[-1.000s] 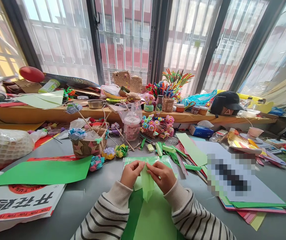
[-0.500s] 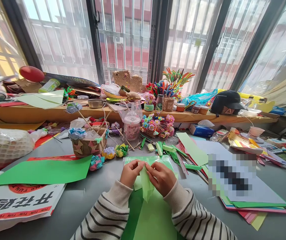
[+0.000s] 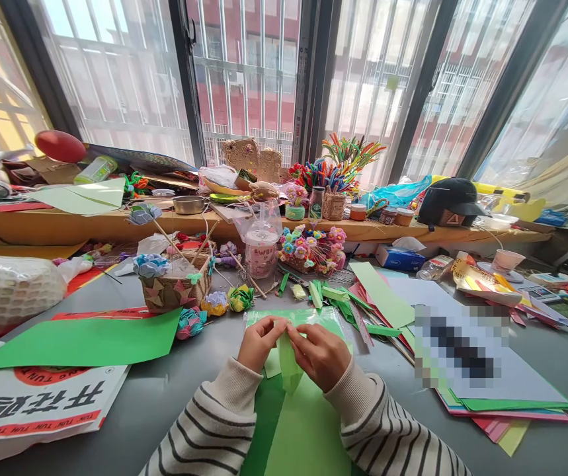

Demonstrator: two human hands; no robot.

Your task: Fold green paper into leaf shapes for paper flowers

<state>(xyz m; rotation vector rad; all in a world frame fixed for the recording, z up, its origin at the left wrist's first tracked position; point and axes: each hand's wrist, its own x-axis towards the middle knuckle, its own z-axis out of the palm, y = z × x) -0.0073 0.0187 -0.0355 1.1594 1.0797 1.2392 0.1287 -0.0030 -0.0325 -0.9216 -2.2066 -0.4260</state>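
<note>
My left hand point(image 3: 258, 342) and my right hand point(image 3: 320, 354) meet in front of me, both pinching a folded piece of light green paper point(image 3: 287, 365) whose pointed end hangs toward me. Beneath the hands lie green paper sheets point(image 3: 308, 433) and a clear plastic sleeve of green paper point(image 3: 308, 318) on the grey table point(image 3: 174, 390). Both arms wear striped sleeves.
A large green sheet point(image 3: 85, 340) and a printed bag point(image 3: 30, 406) lie at left. A woven basket with paper flowers point(image 3: 174, 287), a plastic cup point(image 3: 260, 251) and a flower bunch point(image 3: 311, 250) stand beyond. Stacked coloured papers point(image 3: 482, 370) lie at right; a cluttered wooden sill point(image 3: 90, 223) runs along the windows.
The hands have stayed together on the folded paper, working it slightly; its pointed end is drawn up a little shorter. The view has shifted slightly.
</note>
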